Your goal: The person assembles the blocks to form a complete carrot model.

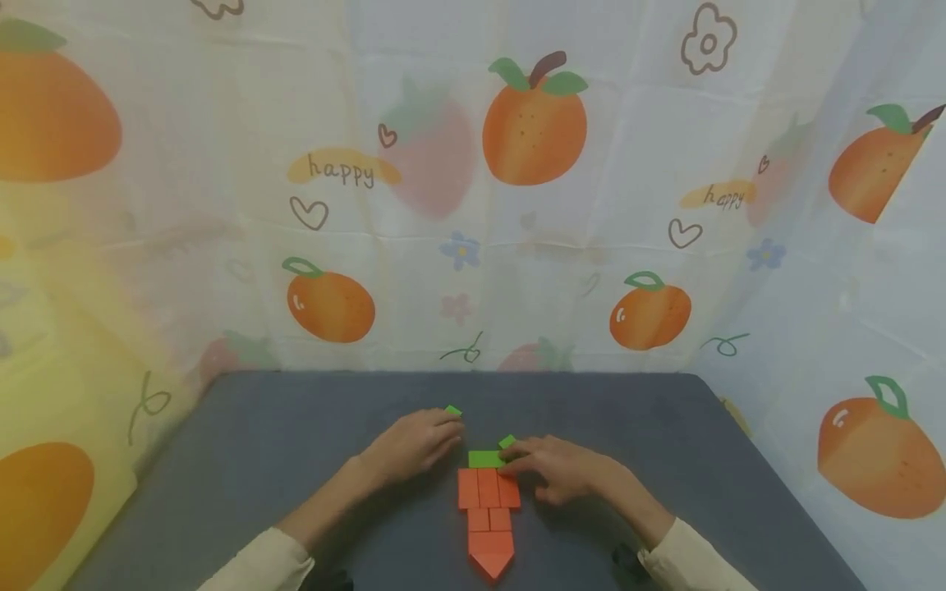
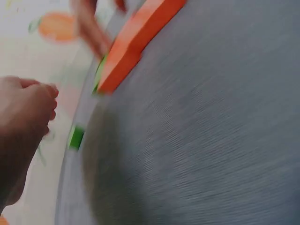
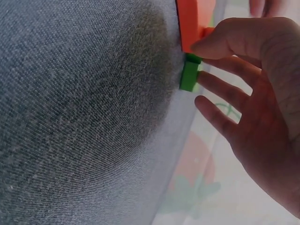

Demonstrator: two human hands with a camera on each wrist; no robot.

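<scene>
On the dark table, orange blocks (image 1: 489, 489) lie joined in a column narrowing to a triangular tip (image 1: 491, 566) at the near end. A green bar (image 1: 484, 459) adjoins their far end, and a small green block (image 1: 507, 442) sits at its right corner. My right hand (image 1: 557, 466) reaches in from the right, thumb and index at the bar's right end, another fingertip touching the small block (image 3: 189, 76). My left hand (image 1: 414, 443), fingers loosely bent and holding nothing, hovers by a separate green block (image 1: 453, 410); the left wrist view shows that block (image 2: 76, 137) apart from the hand.
A grey cloth-covered table (image 1: 296, 460) extends to a fruit-printed curtain (image 1: 414, 246) behind and on both sides. Dark objects (image 1: 628, 563) show beside the right sleeve and below the left sleeve.
</scene>
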